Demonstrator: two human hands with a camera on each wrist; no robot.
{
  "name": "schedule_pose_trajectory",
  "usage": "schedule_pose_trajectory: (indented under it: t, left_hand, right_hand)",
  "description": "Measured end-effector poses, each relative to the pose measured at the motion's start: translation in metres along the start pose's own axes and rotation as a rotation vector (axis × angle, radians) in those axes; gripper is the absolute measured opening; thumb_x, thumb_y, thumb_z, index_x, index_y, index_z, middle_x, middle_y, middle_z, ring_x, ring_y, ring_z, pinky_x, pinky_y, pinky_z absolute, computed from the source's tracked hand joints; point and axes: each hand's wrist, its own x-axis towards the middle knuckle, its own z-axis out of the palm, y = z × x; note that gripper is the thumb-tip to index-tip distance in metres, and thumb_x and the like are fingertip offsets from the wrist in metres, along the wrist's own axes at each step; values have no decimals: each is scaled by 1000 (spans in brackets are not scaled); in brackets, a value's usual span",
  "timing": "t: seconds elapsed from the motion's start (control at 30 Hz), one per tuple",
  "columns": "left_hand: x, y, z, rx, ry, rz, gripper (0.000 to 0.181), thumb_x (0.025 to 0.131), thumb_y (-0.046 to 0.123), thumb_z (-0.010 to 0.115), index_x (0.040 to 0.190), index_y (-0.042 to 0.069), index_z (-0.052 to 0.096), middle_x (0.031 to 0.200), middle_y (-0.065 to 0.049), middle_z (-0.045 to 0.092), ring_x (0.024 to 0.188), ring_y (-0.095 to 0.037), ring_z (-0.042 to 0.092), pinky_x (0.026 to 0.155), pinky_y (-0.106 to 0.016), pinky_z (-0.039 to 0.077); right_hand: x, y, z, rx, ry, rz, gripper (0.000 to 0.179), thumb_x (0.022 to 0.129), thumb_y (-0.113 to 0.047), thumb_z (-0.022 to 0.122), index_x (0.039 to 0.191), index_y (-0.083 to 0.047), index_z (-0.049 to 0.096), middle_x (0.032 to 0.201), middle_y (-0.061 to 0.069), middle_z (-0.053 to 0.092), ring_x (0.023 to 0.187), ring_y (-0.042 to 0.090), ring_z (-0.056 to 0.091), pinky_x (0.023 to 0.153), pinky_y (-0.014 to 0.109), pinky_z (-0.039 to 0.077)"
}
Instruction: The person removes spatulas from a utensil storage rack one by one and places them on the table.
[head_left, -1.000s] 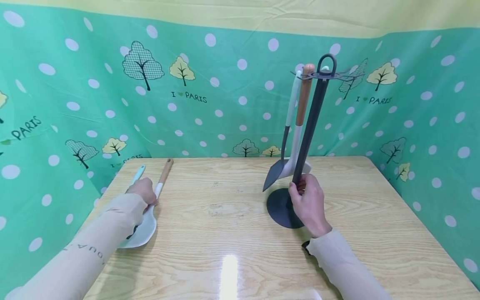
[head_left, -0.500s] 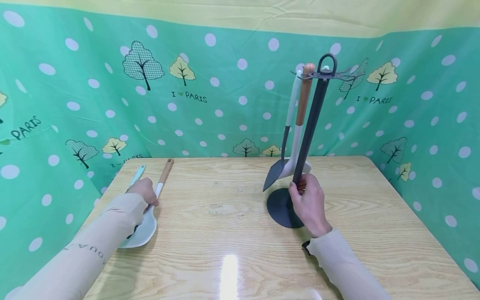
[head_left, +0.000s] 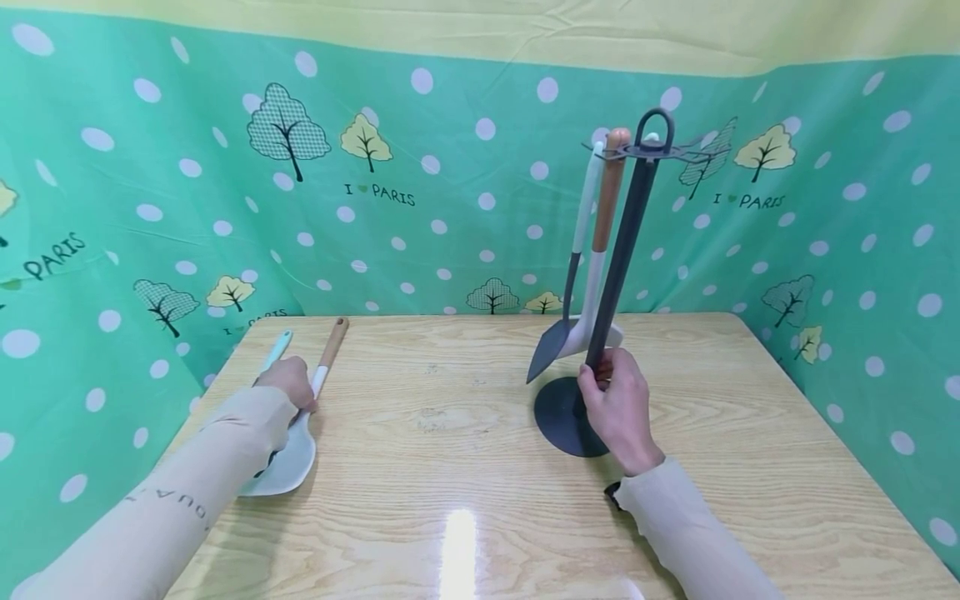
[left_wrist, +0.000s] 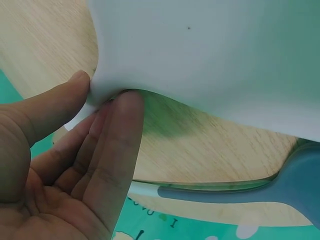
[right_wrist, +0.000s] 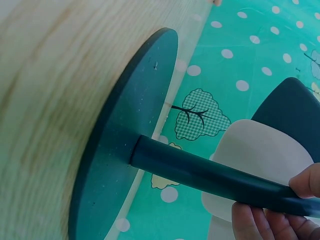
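Note:
At the left of the table, my left hand (head_left: 288,383) pinches the neck of a white spatula (head_left: 288,462) with a wooden handle. The left wrist view shows thumb and fingers on the neck, below its broad head (left_wrist: 200,55). Beside it lies a utensil with a mint handle (head_left: 279,346) and dark grey head (left_wrist: 302,172), partly hidden by the hand in the head view. My right hand (head_left: 618,408) grips the lower pole of a black utensil stand (head_left: 626,242), thumb on one side and fingers on the other. Its round base (right_wrist: 125,135) rests on the table.
From the stand's hooked top hang a dark turner (head_left: 551,350) with a mint handle and a white-headed utensil (head_left: 592,283) with a wooden handle. Another light handle tip (head_left: 651,137) shows behind the pole. A green dotted cloth (head_left: 450,208) borders the wooden table (head_left: 420,400).

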Motion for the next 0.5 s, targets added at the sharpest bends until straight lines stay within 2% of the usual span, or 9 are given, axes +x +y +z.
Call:
schedule_pose_trajectory:
  t: [0.27, 0.5]
  left_hand:
    - [-6, 6, -2, -1, 22, 20, 39, 73, 2, 77, 102, -12, 55, 87, -22, 58, 75, -31, 56, 60, -36, 50]
    - [-8, 6, -4, -13, 50, 31, 38, 75, 1, 73, 106, -12, 54, 93, -25, 59, 79, -34, 58, 62, -38, 51]
  right_hand:
    - [0, 0, 0, 2, 2, -1, 16, 91, -12, 60, 101, -1, 54, 91, 11, 56, 78, 21, 59, 70, 38, 57]
    - [-1, -1, 0, 3, -4, 12, 16, 91, -13, 59, 101, -1, 54, 91, 11, 56, 78, 22, 59, 71, 39, 57]
